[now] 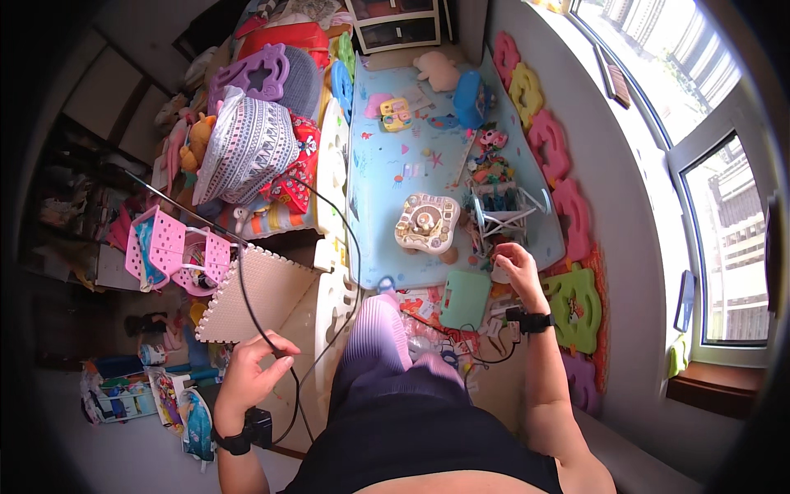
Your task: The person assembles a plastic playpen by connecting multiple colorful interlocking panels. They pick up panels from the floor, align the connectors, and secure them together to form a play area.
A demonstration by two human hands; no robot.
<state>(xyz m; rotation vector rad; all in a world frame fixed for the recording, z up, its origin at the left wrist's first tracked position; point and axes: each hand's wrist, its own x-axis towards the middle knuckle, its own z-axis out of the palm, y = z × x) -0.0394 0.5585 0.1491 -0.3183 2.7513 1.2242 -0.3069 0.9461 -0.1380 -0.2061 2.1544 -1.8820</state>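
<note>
My left hand (255, 375) is at the lower left with its thumb and fingers apart. A black cable (247, 305) runs across its fingertips, and I see no grip on it. My right hand (520, 270) reaches in at the right of the mat, fingers bent together in a pinch. What they hold, if anything, is too small to make out. Just under those fingers is a pale round thing, partly hidden. A mint-green flat case (464, 300) lies left of my right hand. Beyond it stands a white-framed toy rack (502, 210) with colourful toys.
A cream activity table (427, 223) stands on the blue play mat (387, 173). Coloured fence panels (573, 309) line the right wall, and a white fence (333, 329) runs along the left. Outside it are a pink basket cart (160, 247), a beige foam tile (255, 292) and a patterned bag (251, 144).
</note>
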